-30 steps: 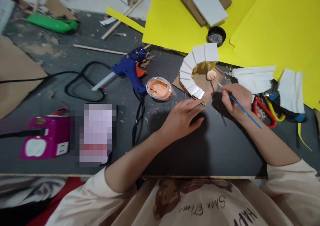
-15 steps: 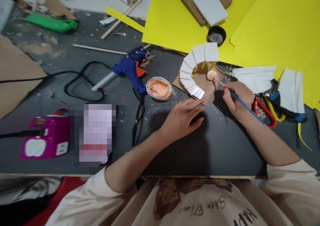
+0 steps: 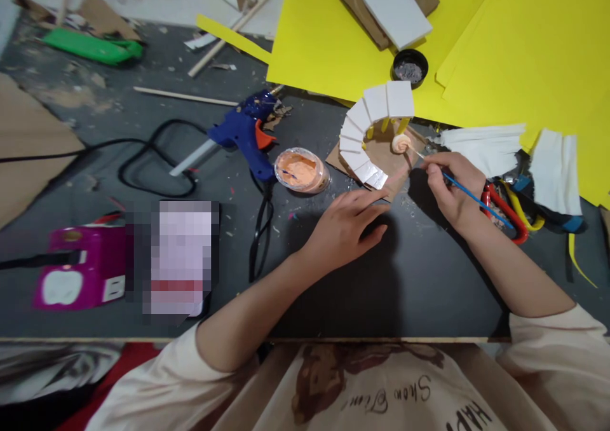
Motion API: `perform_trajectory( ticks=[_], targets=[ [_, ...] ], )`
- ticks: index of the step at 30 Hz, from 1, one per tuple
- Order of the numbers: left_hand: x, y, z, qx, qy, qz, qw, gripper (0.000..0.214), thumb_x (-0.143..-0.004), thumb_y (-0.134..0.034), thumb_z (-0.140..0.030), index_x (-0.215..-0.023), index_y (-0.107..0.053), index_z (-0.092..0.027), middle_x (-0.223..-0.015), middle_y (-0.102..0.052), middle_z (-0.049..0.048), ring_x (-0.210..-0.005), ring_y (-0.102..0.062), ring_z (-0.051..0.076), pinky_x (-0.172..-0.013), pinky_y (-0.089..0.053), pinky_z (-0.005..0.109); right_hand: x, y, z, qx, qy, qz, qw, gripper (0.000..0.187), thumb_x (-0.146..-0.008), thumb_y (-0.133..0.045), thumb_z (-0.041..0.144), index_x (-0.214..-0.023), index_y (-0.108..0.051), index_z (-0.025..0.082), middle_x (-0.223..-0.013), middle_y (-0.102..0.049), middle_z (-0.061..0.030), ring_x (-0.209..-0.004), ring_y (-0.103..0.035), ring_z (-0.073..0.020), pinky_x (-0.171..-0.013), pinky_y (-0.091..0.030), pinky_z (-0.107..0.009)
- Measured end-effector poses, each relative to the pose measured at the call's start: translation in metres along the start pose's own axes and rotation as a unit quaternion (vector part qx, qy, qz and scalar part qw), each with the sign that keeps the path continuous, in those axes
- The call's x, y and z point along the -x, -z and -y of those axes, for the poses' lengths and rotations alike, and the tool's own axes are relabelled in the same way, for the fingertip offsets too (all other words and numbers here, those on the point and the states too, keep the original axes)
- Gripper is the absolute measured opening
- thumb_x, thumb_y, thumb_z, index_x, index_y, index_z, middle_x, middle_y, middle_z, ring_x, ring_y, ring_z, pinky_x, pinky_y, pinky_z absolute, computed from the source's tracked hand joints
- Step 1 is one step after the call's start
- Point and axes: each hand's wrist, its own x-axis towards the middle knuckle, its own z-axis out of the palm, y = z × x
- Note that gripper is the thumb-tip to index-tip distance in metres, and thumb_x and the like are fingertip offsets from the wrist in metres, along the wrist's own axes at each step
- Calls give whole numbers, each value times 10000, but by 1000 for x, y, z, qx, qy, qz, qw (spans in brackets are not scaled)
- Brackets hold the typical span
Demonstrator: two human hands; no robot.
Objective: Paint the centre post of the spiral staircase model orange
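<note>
Blue and thin, the paintbrush (image 3: 476, 199) should feel light and stiff, and easy to hold low, close to its tip. The right hand (image 3: 455, 186) pinches it there, its fingers closed on it. The left hand (image 3: 350, 224) holds nothing; its fingers are a bit spread at the near edge of the cardboard (image 3: 381, 150), but I can't tell if they press on it. Over the cardboard's right side, the brush tip meets a small round thing (image 3: 401, 143), white and peach. White steps (image 3: 352, 129) curve around its left and far sides; they look easy to break.

Blue brush handle (image 3: 476, 199), peach-orange paint (image 3: 300, 166)
</note>
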Motion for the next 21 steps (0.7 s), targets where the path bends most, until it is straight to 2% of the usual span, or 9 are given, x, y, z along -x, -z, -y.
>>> perform_trajectory(
  ticks=[5,9,13,18,21],
  targets=[
    [0,0,0,2,0,-2,1000,266,-902,-492,-285,-1110,-609,-166,-1281,-614,115,-1130,-576,255,-952,-463,436,1,-1,0,-2,-48,-19,999,153,-866,-503,196,-823,-649,180,-742,-703,-15,-703,-673,-145,-689,-559,-293],
    [0,0,0,-6,-3,-8,1000,257,-903,-492,-280,-1104,-609,-168,-1278,-617,110,-1122,-585,247,-950,-466,423,1,0,0,-16,-32,-9,999,132,-873,-521,191,-854,-649,212,-787,-721,-19,-730,-689,-158,-695,-571,-302],
    [0,0,-1,-8,-7,-9,1000,263,-903,-494,-276,-1109,-607,-158,-1277,-617,117,-1125,-584,251,-949,-469,422,0,1,0,-3,-52,-2,999,147,-865,-526,179,-824,-640,262,-754,-716,-13,-692,-688,-189,-668,-585,-347],
    [0,1,-1,-6,-2,-4,1000,272,-908,-491,-281,-1122,-607,-160,-1288,-612,115,-1137,-577,253,-970,-460,432,-1,2,1,4,-38,9,999,133,-859,-531,178,-828,-648,231,-782,-722,-30,-735,-690,-184,-701,-577,-341],
    [0,1,-1,-12,-6,-7,1000,271,-910,-487,-275,-1122,-608,-156,-1283,-617,111,-1129,-582,251,-968,-465,424,-1,0,-1,5,-33,-14,999,132,-846,-520,183,-799,-640,209,-727,-704,-14,-682,-674,-163,-660,-562,-311]
  ],
)
